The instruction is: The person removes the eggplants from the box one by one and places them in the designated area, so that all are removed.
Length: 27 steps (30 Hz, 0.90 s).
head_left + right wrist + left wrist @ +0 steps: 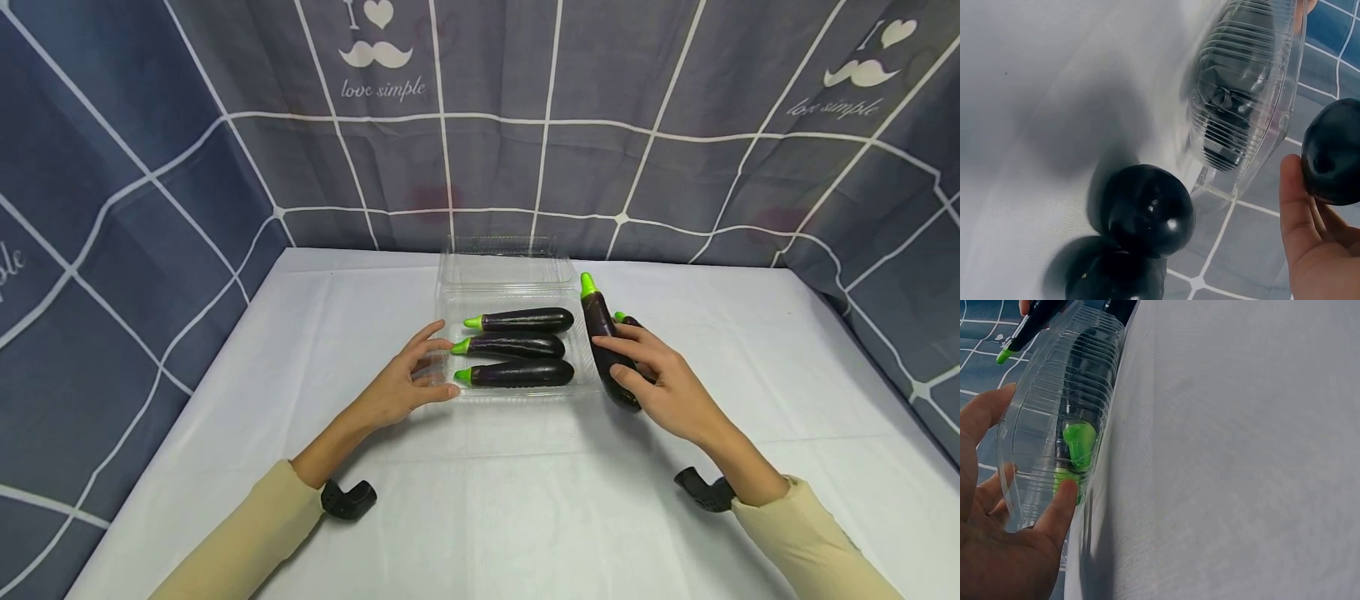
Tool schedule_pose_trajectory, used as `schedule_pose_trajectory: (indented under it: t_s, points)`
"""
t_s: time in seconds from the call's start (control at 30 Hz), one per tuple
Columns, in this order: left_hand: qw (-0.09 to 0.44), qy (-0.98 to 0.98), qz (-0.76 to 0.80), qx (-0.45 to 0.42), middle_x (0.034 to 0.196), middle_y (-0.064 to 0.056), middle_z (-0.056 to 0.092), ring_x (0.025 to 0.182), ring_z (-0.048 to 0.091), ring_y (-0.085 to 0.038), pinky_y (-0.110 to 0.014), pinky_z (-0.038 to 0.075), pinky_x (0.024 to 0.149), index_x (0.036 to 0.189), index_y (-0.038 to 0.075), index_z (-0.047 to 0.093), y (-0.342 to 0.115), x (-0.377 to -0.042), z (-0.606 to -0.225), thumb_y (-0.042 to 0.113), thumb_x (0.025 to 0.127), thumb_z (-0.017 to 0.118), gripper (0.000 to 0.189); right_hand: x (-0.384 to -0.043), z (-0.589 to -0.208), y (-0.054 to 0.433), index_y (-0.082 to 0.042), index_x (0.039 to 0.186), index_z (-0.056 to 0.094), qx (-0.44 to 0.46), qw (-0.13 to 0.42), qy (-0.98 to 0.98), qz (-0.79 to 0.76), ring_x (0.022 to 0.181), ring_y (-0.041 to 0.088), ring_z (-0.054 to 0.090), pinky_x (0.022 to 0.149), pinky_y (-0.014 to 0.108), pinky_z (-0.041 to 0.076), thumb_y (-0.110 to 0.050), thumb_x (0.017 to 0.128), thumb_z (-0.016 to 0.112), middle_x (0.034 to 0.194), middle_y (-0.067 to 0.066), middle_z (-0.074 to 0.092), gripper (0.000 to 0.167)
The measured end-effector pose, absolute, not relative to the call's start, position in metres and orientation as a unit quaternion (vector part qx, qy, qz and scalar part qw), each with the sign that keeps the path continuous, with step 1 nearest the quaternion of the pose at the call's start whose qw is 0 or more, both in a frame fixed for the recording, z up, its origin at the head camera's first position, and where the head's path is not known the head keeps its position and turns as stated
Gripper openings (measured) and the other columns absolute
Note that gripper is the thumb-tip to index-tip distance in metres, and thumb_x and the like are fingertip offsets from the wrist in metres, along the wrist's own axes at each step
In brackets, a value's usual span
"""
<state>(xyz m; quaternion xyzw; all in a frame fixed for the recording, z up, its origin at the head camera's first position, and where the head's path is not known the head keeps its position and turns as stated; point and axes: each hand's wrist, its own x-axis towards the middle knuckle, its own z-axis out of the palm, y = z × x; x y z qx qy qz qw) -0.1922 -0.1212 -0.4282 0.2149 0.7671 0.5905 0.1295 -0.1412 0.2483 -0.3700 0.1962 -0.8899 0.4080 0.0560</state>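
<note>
My right hand (663,387) grips a dark purple eggplant (597,317) with a green stem end, raised beside the right wall of a clear plastic clamshell box (517,393). In the right wrist view this eggplant (1337,153) hangs above the table level, held between thumb and fingers. Three eggplants (517,346) lie side by side in the box, stems to the left. At the box's left side, my left hand (401,383) has its fingers spread. Its thumb rests against the ribbed wall in the left wrist view, and the other fingertips are near the rim.
Two more eggplants (1147,209) lie on the white tablecloth (465,483) right of the box, mostly hidden under my right hand in the head view. The box's lid (506,268) is folded back toward a grey checked curtain (495,167) surrounding the table.
</note>
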Motion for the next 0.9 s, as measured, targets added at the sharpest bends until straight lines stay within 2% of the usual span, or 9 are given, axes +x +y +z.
schedule_pose_trajectory:
  t_s: [0.07, 0.13, 0.17, 0.27, 0.37, 0.57, 0.7, 0.9]
  points:
    - [0.131, 0.767, 0.59, 0.214, 0.164, 0.001, 0.01, 0.139, 0.03, -0.041, -0.052, 0.037, 0.109, 0.139, 0.003, 0.048, -0.121, -0.192, -0.428, 0.015, 0.086, 0.079, 0.062, -0.141, -0.369, 0.249, -0.015, 0.136, 0.061, 0.196, 0.062, -0.889, 0.41, 0.081, 0.022, 0.06, 0.066, 0.025, 0.048, -0.006, 0.099, 0.056, 0.145, 0.012, 0.046, 0.039]
    - [0.131, 0.767, 0.591, 0.214, 0.164, 0.001, 0.01, 0.139, 0.03, -0.04, -0.052, 0.038, 0.109, 0.14, 0.003, 0.048, -0.121, -0.192, -0.428, 0.015, 0.086, 0.078, 0.063, -0.141, -0.369, 0.251, -0.013, 0.135, 0.062, 0.2, 0.069, -0.884, 0.417, 0.075, 0.019, 0.058, 0.062, 0.022, 0.047, -0.002, 0.098, 0.056, 0.143, 0.011, 0.047, 0.039]
    - [0.131, 0.766, 0.591, 0.215, 0.164, 0.001, 0.01, 0.139, 0.03, -0.041, -0.052, 0.038, 0.109, 0.14, 0.003, 0.048, -0.122, -0.192, -0.428, 0.015, 0.087, 0.078, 0.062, -0.141, -0.37, 0.252, -0.012, 0.135, 0.062, 0.201, 0.072, -0.882, 0.42, 0.081, 0.02, 0.061, 0.064, 0.02, 0.047, -0.001, 0.097, 0.056, 0.143, 0.011, 0.047, 0.039]
    - [0.13, 0.765, 0.591, 0.219, 0.164, -0.001, 0.009, 0.139, 0.03, -0.042, -0.053, 0.038, 0.108, 0.139, 0.002, 0.048, -0.122, -0.192, -0.428, 0.014, 0.087, 0.078, 0.062, -0.141, -0.371, 0.254, -0.009, 0.133, 0.063, 0.203, 0.076, -0.877, 0.43, 0.099, 0.032, 0.063, 0.072, 0.016, 0.048, 0.001, 0.096, 0.057, 0.143, 0.013, 0.046, 0.039]
    - [0.129, 0.765, 0.592, 0.22, 0.164, -0.001, 0.009, 0.139, 0.029, -0.042, -0.053, 0.037, 0.109, 0.139, 0.001, 0.048, -0.122, -0.192, -0.428, 0.014, 0.087, 0.078, 0.062, -0.14, -0.373, 0.256, -0.008, 0.132, 0.064, 0.201, 0.08, -0.875, 0.433, 0.104, 0.037, 0.062, 0.077, 0.014, 0.048, 0.001, 0.095, 0.06, 0.144, 0.015, 0.044, 0.038]
    - [0.13, 0.765, 0.592, 0.216, 0.164, 0.0, 0.009, 0.139, 0.029, -0.043, -0.054, 0.036, 0.109, 0.139, 0.001, 0.048, -0.121, -0.192, -0.429, 0.014, 0.086, 0.079, 0.062, -0.138, -0.375, 0.26, -0.009, 0.13, 0.065, 0.193, 0.092, -0.88, 0.424, 0.117, 0.038, 0.054, 0.083, 0.01, 0.044, -0.001, 0.094, 0.064, 0.143, 0.014, 0.046, 0.037]
    - [0.13, 0.762, 0.596, 0.218, 0.164, -0.002, 0.009, 0.139, 0.028, -0.043, -0.053, 0.037, 0.109, 0.139, 0.001, 0.048, -0.121, -0.192, -0.429, 0.013, 0.086, 0.078, 0.062, -0.137, -0.376, 0.264, -0.008, 0.128, 0.067, 0.187, 0.103, -0.886, 0.413, 0.115, 0.033, 0.053, 0.082, 0.01, 0.043, -0.001, 0.092, 0.066, 0.141, 0.014, 0.048, 0.037]
    - [0.131, 0.76, 0.597, 0.219, 0.164, -0.001, 0.009, 0.138, 0.03, -0.042, -0.05, 0.039, 0.108, 0.139, 0.001, 0.047, -0.121, -0.193, -0.43, 0.012, 0.086, 0.078, 0.063, -0.134, -0.375, 0.274, -0.01, 0.13, 0.065, 0.175, 0.12, -0.898, 0.385, 0.106, 0.017, 0.052, 0.077, 0.014, 0.042, -0.004, 0.092, 0.068, 0.138, 0.013, 0.05, 0.039]
